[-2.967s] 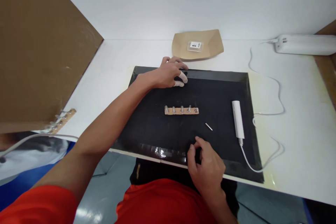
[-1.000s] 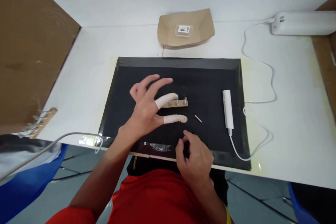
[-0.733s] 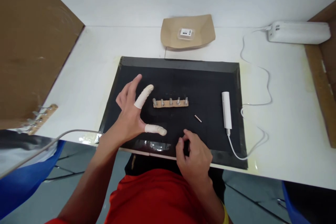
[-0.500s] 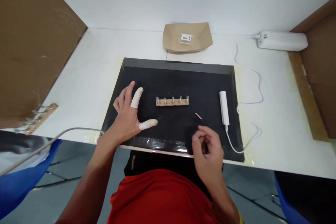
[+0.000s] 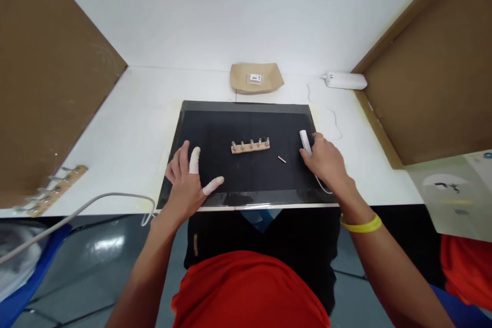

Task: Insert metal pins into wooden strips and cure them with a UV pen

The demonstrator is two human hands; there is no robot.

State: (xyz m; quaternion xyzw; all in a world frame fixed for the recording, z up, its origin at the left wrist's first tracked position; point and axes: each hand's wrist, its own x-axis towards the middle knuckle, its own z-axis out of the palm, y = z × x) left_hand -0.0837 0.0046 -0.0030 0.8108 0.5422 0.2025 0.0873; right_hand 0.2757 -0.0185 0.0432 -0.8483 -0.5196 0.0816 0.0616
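My left hand (image 5: 187,184) rests over the left part of the black mat (image 5: 215,184), its fingers spread and nothing in them; white finger cots cover the thumb and index finger. At the mat's right edge, my right hand (image 5: 326,160) has its thumb and fingers around the lower part of a white stick-shaped corded device (image 5: 305,139), whose upper end shows. Between the hands lies a wooden strip (image 5: 250,148) bearing several small grey upright pieces. A thin pinkish rod (image 5: 282,159) lies on the mat, between that strip and my right hand.
Behind the mat stands a brown paper tray (image 5: 237,82) with a small clear box (image 5: 254,79) in it. A white power strip (image 5: 346,81) is at the back right. Another pegged wooden strip (image 5: 57,192) and a grey cable (image 5: 103,195) are at left. Brown panels flank the table.
My right hand has moved right and forward from near the mat's front edge and closed around the white device. My left hand stays spread over the mat. The view has shifted.
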